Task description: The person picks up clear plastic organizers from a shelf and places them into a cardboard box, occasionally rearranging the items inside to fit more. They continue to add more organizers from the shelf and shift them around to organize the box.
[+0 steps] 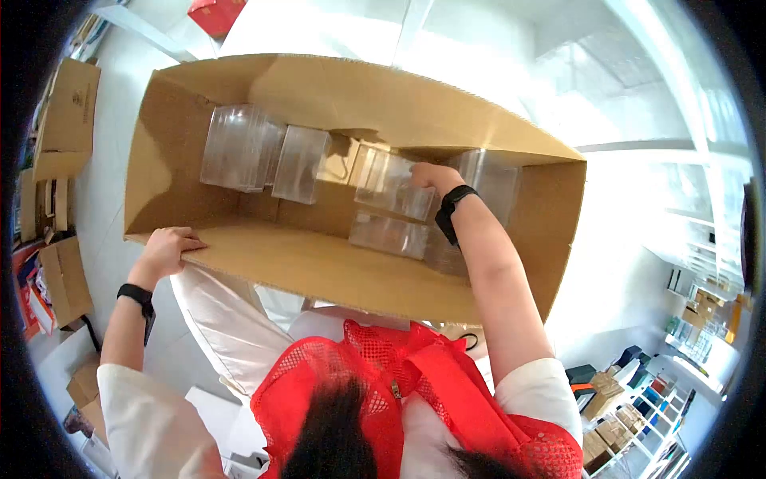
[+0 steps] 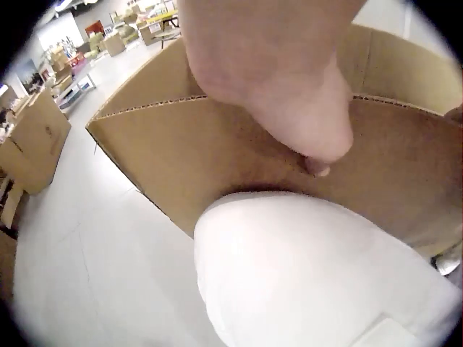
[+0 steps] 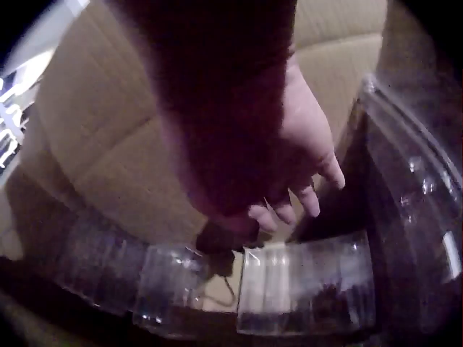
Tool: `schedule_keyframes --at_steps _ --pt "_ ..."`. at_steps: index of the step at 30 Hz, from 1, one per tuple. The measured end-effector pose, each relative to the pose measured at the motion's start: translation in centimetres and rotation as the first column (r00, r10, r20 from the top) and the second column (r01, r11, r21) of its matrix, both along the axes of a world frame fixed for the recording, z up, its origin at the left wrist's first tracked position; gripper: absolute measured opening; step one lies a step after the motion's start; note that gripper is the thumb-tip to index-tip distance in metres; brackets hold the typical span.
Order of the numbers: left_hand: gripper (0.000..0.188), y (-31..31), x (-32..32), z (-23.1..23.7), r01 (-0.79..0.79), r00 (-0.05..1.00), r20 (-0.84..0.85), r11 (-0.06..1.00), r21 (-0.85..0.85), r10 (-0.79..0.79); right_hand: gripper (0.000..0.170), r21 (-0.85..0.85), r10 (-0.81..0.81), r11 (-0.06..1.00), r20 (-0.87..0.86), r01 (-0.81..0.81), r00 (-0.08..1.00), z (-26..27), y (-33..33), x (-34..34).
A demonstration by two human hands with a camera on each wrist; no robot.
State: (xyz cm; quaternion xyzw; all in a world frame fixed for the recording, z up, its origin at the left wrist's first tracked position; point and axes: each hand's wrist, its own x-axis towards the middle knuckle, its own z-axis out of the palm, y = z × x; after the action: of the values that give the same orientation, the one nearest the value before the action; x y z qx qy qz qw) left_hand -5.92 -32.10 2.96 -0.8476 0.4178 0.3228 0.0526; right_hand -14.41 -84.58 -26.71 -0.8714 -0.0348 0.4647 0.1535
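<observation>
A long open cardboard box [image 1: 319, 247] stands in front of the person, with clear plastic containers inside. My left hand [image 1: 169, 249] grips the box's near wall at its left end; in the left wrist view the thumb lies on the outer face, below the cut edge. Inside the box, toward the right, is my right hand [image 1: 435, 177], over a clear container [image 1: 392, 182]. Its fingers [image 3: 307, 199] hang loosely bent, with nothing between them. Another container [image 1: 302, 165] and a stack of clear containers [image 1: 235, 149] are at the left; one more container [image 1: 388, 235] lies near the front wall.
White-trousered legs [image 2: 304, 267] are right against the near wall. Other cardboard boxes [image 1: 70, 120] stand at the far left on the pale floor [image 2: 101, 267]. A shelf with boxes [image 1: 630, 423] is at the lower right, and a red box [image 1: 215, 14] at the back.
</observation>
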Motion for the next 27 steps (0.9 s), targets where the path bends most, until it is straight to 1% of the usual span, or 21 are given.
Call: schedule_keyframes --at_steps 5,7,9,10,11,12,13,14,15,16,17,18,19,20,21,22,23,24,25,26,27 --pt "0.036 1.8 -0.5 -1.4 0.028 0.997 0.078 1.000 -0.007 -0.028 0.045 0.052 -0.200 0.980 0.262 0.193 0.944 19.6 0.8 -1.2" --pt "0.037 0.6 -0.3 1.1 0.017 0.995 0.088 0.969 0.246 -0.040 0.053 0.017 -0.107 0.994 0.359 0.108 0.927 31.3 2.7 -3.5" --pt "0.038 -4.5 -1.5 5.9 -0.002 0.982 0.176 0.922 0.388 -0.072 0.053 0.085 -0.205 0.979 0.385 0.186 0.900 34.0 1.7 -5.7" --pt "0.043 -6.4 -0.9 6.4 -0.023 0.989 0.145 0.958 0.287 -0.020 0.054 0.115 -0.245 0.969 0.390 0.216 0.888 35.2 1.3 -6.8" --pt "0.047 -7.2 3.2 2.2 0.139 0.988 -0.069 0.989 0.052 -0.136 0.052 0.157 -0.338 0.941 0.415 0.299 0.845 36.9 1.5 -8.1" --pt "0.047 -10.1 1.1 4.9 -0.137 0.980 -0.177 0.961 -0.241 0.096 0.051 0.187 -0.383 0.924 0.478 0.335 0.790 37.1 1.3 -8.7" --pt "0.041 -14.3 1.2 4.0 0.026 0.999 0.029 0.866 -0.500 -0.014 0.050 0.220 -0.424 0.905 0.536 0.365 0.730 36.3 0.6 -9.0" --pt "0.038 -17.5 -0.2 4.2 0.134 0.983 0.185 0.699 -0.703 -0.003 0.050 0.255 -0.460 0.886 0.593 0.388 0.660 36.5 0.0 -9.4" --pt "0.031 -20.6 -1.9 3.7 -0.085 0.992 -0.015 0.562 -0.823 0.127 0.048 0.382 -0.671 0.735 0.535 0.561 0.514 37.1 1.2 -10.0" --pt "0.025 -23.1 -3.9 3.9 -0.078 0.983 0.024 0.536 -0.841 0.181 0.043 0.460 -0.682 0.718 0.615 0.523 0.395 32.8 -0.9 -9.4" --pt "0.021 -25.2 -4.9 1.8 -0.124 0.982 -0.027 0.534 -0.836 0.186 0.034 0.554 -0.766 0.628 0.565 0.547 0.307 29.4 -1.6 -9.5" --pt "0.021 -26.7 -6.4 -0.7 -0.299 0.953 -0.214 0.567 -0.767 0.213 0.030 0.501 -0.705 0.691 0.627 0.520 0.332 23.4 -3.5 -9.1" --pt "0.020 -27.5 -7.5 -3.2 -0.245 0.969 -0.199 0.597 -0.764 0.144 0.034 0.619 -0.930 0.368 0.257 0.694 0.264 24.9 -0.4 -11.3" --pt "0.018 -28.1 -8.2 -5.8 -0.265 0.956 -0.283 0.638 -0.723 0.077 0.037 0.570 -0.995 -0.024 -0.092 0.821 0.035 26.7 2.9 -13.6" --pt "0.017 -28.0 -10.2 -6.5 -0.430 0.886 -0.439 0.626 -0.651 0.151 0.038 0.617 -0.958 -0.226 -0.282 0.754 -0.057 28.2 5.5 -16.3" --pt "0.017 -28.1 -11.3 -8.3 -0.446 0.888 -0.400 0.637 -0.628 0.228 0.039 0.638 -0.925 -0.255 -0.380 0.727 0.008 27.0 5.6 -18.4" --pt "0.020 -27.0 -11.8 -10.1 -0.481 0.864 -0.458 0.612 -0.628 0.209 0.041 0.662 -0.898 -0.360 -0.438 0.657 -0.051 23.1 5.2 -20.2" --pt "0.022 -26.5 -10.7 -17.9 -0.610 0.782 -0.548 0.547 -0.573 0.298 0.042 0.674 -0.859 -0.460 -0.502 0.577 -0.098 18.8 4.2 -20.6" --pt "0.021 -25.0 -10.6 -21.3 -0.681 0.720 -0.598 0.524 -0.511 0.352 0.048 0.358 -0.705 -0.670 -0.581 0.650 -0.407 16.5 4.6 -18.5" --pt "0.019 -23.6 -11.8 -17.6 -0.748 0.650 -0.513 0.592 -0.301 0.561 0.048 0.497 -0.712 -0.676 -0.631 0.544 -0.309 13.5 4.2 -21.0" --pt "0.019 -22.9 -13.7 -12.3 -0.889 0.422 -0.575 0.444 -0.112 0.701 0.047 0.252 -0.495 -0.856 -0.651 0.451 -0.575 17.7 7.0 -20.1"
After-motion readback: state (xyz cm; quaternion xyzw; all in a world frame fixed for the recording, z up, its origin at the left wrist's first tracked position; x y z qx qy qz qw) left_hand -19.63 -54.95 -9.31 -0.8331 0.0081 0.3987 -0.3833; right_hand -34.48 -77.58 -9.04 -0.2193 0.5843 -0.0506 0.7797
